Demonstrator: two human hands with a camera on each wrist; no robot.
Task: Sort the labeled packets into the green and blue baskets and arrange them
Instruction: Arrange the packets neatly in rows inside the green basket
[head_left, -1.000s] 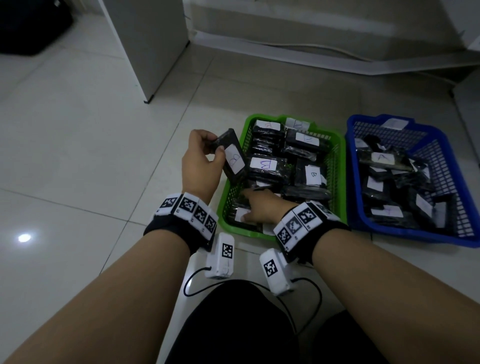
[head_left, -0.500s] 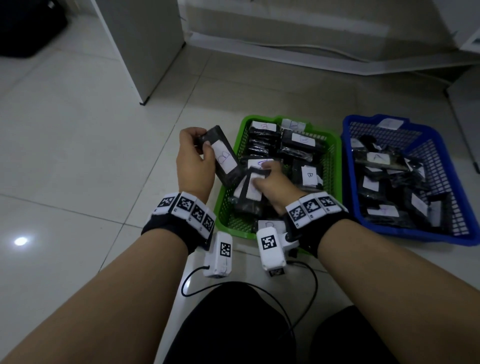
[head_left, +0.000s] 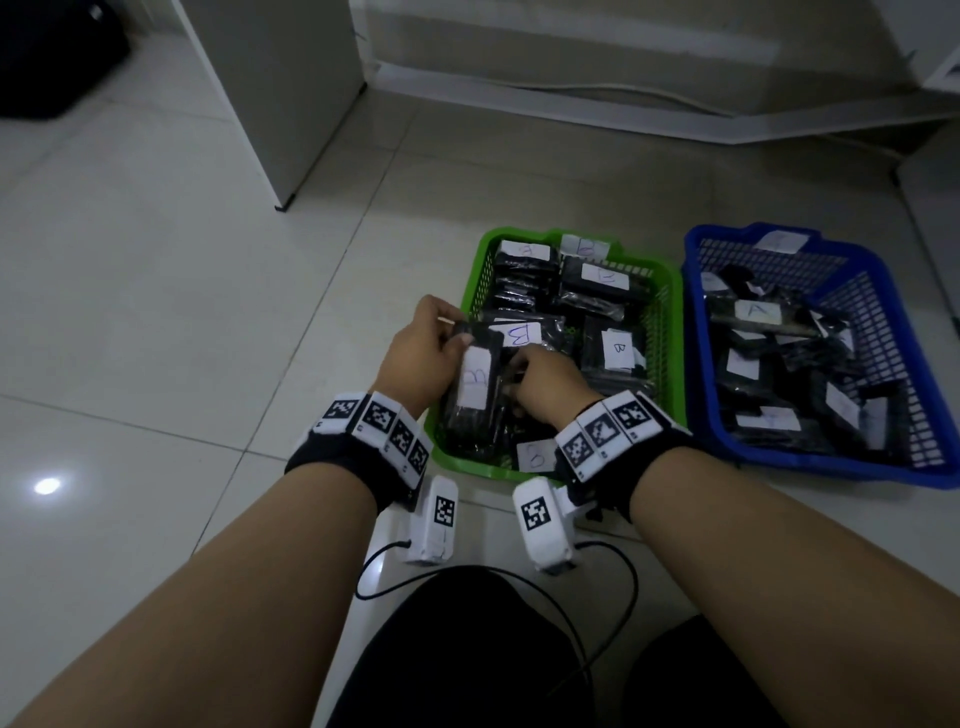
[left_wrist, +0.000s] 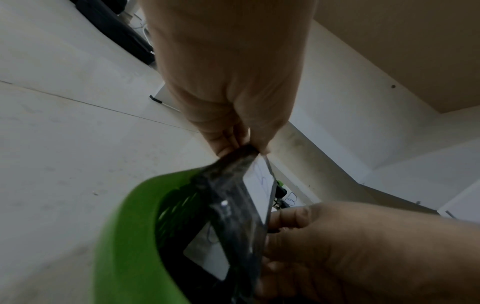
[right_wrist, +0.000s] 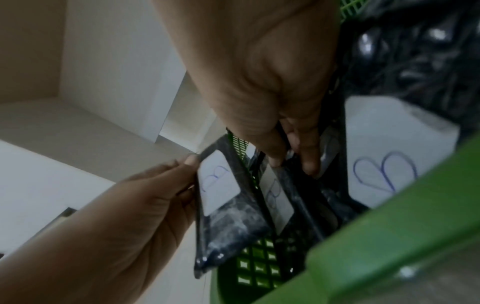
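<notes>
A green basket on the floor holds several black packets with white B labels. Beside it on the right, a blue basket holds packets labelled A. My left hand pinches the top edge of a black B packet and holds it upright at the green basket's near left corner. My right hand grips the tops of upright B packets standing right next to it. In the right wrist view the left-hand packet hangs at the basket wall.
A white cabinet stands at the back left on the tiled floor. A wall ledge with a cable runs along the back. My knees and wrist-camera cables lie below the baskets. Bare tiles stretch to the left.
My left hand brought its B packet down and right from above the floor into the green basket's near left corner. My right hand lifted packets upright beside it.
</notes>
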